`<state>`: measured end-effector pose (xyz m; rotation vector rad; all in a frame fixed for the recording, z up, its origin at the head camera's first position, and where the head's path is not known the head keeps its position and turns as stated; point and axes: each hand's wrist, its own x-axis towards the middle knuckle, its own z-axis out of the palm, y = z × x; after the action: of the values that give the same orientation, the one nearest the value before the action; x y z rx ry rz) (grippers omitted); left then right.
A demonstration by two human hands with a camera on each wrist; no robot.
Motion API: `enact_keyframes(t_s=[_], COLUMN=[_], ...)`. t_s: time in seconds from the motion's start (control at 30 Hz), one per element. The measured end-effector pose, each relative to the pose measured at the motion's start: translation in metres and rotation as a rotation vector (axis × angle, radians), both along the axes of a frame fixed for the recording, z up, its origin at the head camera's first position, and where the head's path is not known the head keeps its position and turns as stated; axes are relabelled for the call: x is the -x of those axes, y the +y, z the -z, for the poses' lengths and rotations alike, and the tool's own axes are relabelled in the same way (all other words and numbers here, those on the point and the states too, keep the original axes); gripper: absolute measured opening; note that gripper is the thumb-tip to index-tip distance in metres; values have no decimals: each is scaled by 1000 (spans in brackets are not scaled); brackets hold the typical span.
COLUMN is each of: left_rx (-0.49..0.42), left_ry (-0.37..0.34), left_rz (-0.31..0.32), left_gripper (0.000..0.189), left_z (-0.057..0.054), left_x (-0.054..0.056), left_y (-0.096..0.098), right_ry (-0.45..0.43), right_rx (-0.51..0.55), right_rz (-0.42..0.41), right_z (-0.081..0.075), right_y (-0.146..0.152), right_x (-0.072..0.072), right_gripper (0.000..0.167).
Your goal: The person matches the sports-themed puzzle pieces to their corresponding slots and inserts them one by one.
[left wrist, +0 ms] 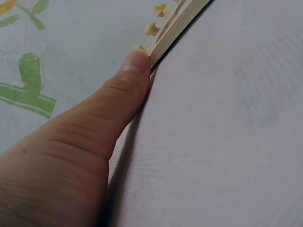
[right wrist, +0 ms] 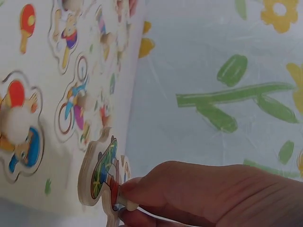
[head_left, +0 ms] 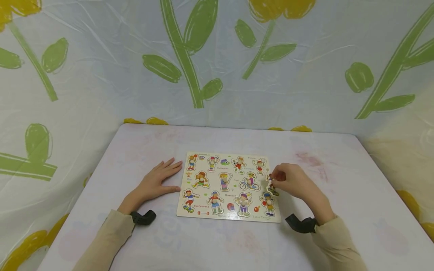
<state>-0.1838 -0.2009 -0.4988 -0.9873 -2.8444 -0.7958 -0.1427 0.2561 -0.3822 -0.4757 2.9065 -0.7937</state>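
Observation:
A wooden peg puzzle board (head_left: 181,211) with several sports figures set in it lies flat on the table. My left hand (head_left: 154,184) rests at its left side, fingers spread and straight; in the left wrist view the thumb (left wrist: 135,64) touches the board's edge. At the right edge, my right hand (head_left: 294,180) pinches a knobbed puzzle piece (right wrist: 105,170) between thumb and finger. That piece shows a figure on a green board, and it is tilted up from the puzzle. Part of it and the spot under it are hidden by the hand.
The pale table (head_left: 217,248) extends around the puzzle on all sides. Behind it hangs a flower-patterned sheet (head_left: 118,67). A black wrist camera (head_left: 144,217) is on the left wrist, another black camera (head_left: 301,224) on the right.

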Motion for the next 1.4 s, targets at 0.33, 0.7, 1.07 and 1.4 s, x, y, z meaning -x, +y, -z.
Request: enact_keyframes(t_s=[0.33, 0.7, 1.07, 1.4], left_rx=[-10, -10, -13, -14], left_ry=[1, 2, -2, 5], left_rz=[10, 10, 12, 7], left_gripper=[82, 82, 81, 82], left_z=[0, -1, -2, -1], left_x=[0, -1, -1, -1], left_y=[0, 0, 1, 0], right_ry=[5, -4, 8, 0], right_rx=[64, 94, 84, 86], right_rz=[-78, -133, -186, -235], right_z=[-2, -3, -1, 0], right_y=[-29, -63, -96, -120], right_x=[9, 12, 10, 9], right_gripper=[7, 10, 10, 10])
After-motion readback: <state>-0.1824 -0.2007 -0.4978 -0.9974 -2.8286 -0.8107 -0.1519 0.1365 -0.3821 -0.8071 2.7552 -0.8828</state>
